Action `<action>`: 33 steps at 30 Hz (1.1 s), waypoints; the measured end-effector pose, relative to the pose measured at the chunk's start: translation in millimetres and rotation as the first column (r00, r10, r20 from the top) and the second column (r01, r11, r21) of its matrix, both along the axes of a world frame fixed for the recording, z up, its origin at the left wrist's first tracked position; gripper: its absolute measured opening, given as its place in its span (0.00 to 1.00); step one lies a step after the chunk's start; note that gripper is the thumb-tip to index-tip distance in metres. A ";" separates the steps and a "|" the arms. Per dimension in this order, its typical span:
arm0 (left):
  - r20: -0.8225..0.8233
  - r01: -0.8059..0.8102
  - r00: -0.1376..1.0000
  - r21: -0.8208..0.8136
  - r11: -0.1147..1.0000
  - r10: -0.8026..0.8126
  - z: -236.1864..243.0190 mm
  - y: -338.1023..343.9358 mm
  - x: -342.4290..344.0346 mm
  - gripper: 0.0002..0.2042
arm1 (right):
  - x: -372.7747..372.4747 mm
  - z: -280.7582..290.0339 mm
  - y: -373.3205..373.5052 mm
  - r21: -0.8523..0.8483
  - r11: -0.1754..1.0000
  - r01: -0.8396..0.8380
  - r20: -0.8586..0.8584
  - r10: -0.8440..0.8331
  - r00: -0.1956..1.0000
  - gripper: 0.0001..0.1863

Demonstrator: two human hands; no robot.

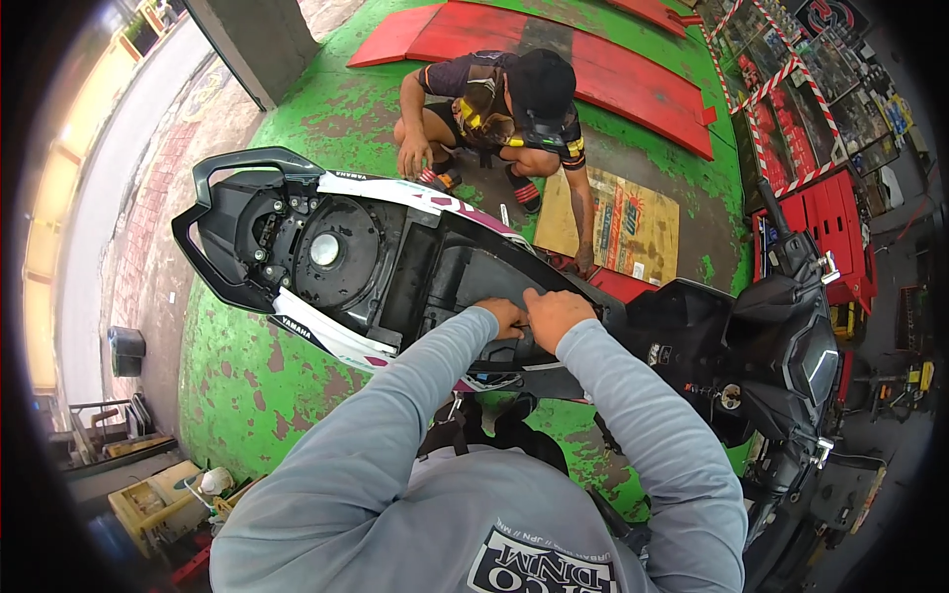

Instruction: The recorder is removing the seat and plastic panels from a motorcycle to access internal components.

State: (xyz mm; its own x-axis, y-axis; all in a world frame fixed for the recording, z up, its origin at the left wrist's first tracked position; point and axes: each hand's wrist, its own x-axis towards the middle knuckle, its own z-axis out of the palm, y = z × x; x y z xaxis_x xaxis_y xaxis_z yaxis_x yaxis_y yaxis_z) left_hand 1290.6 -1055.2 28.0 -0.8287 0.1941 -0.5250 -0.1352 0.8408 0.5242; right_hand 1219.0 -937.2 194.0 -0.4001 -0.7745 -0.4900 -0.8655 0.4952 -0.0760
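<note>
A scooter (390, 193) with its seat off lies across in front of me, its tail with a dark grab rail (190, 212) to the left and its handlebar end to the right. Both my hands are together over the open black under-seat compartment (474, 267), toward its front end. My left hand (506, 317) is closed, fingers curled downward. Beside it, nearly touching, my right hand (557, 318) is closed too, its thumb side toward the left one. Whatever is between their fingers is hidden. A round silver cap (324, 249) sits in the black tray behind the compartment.
Across the scooter a person (494, 119) in a black cap crouches, one hand reaching down beside a flattened cardboard sheet (633, 227). Red ramps (583, 69) lie behind. A red tool cabinet (816, 227) stands at the right, and a yellowish box (153, 499) at the lower left.
</note>
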 end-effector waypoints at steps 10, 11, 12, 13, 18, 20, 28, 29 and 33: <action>-0.030 -0.079 0.996 -0.033 0.996 0.078 -22.2 -5.0 -0.3 0.14 | 2.3 18.3 -18.3 0.075 0.988 0.138 0.020 -0.140 0.990 0.20; -0.026 -0.055 0.998 0.020 0.998 0.055 -19.3 -5.6 -0.6 0.14 | 1.4 14.0 -19.3 0.074 0.989 0.131 0.019 -0.133 0.991 0.20; -0.025 -0.024 0.999 0.076 0.997 0.026 -10.2 -3.9 -3.2 0.15 | 0.3 11.0 -16.9 0.105 0.992 0.073 0.012 -0.074 0.997 0.20; 0.021 -0.014 1.000 0.030 0.999 0.013 -0.8 -0.2 -6.0 0.16 | -0.8 8.7 -14.0 0.136 0.991 0.015 0.007 -0.016 1.000 0.21; -0.073 -0.057 0.995 0.056 0.997 0.061 -25.4 -4.9 7.9 0.16 | 13.6 41.1 -24.7 0.082 0.990 -0.116 0.025 0.114 0.993 0.24; -0.027 -0.031 0.999 0.033 0.999 0.032 -30.0 -6.1 6.1 0.16 | 13.5 39.6 -23.6 0.057 0.996 0.069 0.001 -0.069 0.998 0.25; 0.025 -0.016 1.000 0.018 1.000 0.016 -5.6 0.2 -0.7 0.18 | 7.9 0.1 -6.2 0.129 0.992 0.001 -0.017 0.001 1.000 0.26; 0.016 -0.006 1.000 -0.029 1.000 0.006 -7.0 2.4 1.4 0.18 | 12.7 9.0 -5.9 0.079 0.996 -0.028 -0.049 0.032 0.998 0.23; 0.007 -0.085 0.996 -0.130 0.988 0.087 -12.0 17.0 0.5 0.20 | 22.5 20.9 -3.8 -0.020 1.000 0.007 -0.079 -0.009 0.997 0.16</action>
